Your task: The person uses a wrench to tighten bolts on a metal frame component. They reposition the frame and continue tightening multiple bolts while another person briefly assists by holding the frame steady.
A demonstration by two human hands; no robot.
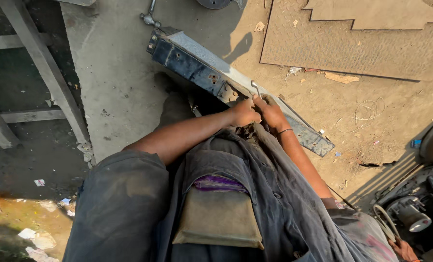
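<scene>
A long dark metal channel beam (192, 63) with bolt holes lies slanted on the concrete ground, its far end at the upper left. Both hands meet over its middle. My right hand (270, 110) grips a small metal wrench (256, 88) whose open end sticks up above the fingers. My left hand (244, 114) is closed beside it, pressed against the beam; what it holds is hidden. My grey work shirt with a chest pocket fills the lower view.
A grey metal frame (41, 63) stands at the left over dark ground. A checker-plate sheet (352, 48) lies at the upper right. A tangle of thin wire (367, 114) rests on the dirt. Machine parts (410, 213) sit at the lower right.
</scene>
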